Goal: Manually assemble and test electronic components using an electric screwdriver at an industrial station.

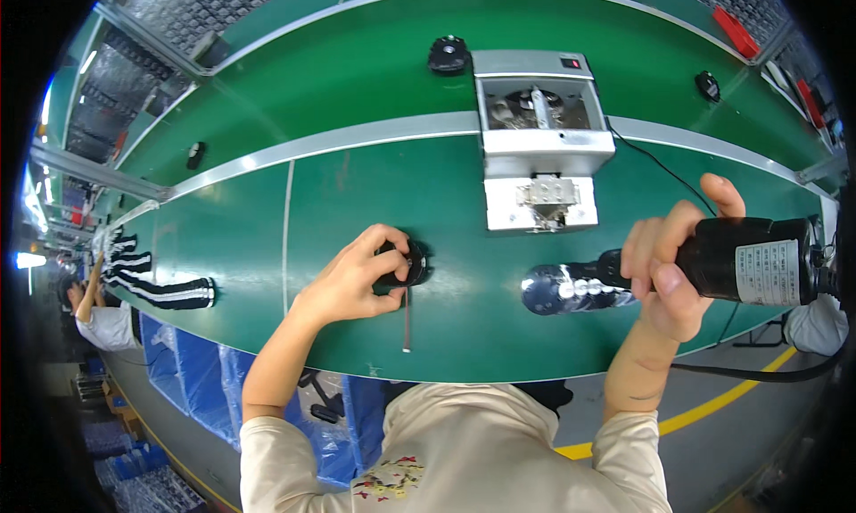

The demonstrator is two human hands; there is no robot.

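Left hand (357,281) pinches my small round black plastic part (406,265) on the green surface (357,183), below-left of the grey metal machine (539,138). Right hand (673,263) grips the black electric screwdriver (695,268), tip clear; fastening looks undone, I'd judge.

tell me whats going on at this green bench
A person works at a green belt table. The left hand grips a small black round part lying on the belt, with a thin metal rod beside it. The right hand holds a black electric screwdriver sideways, its shiny tip pointing toward the part but apart from it. A grey metal fixture sits behind, with similar black parts further back.
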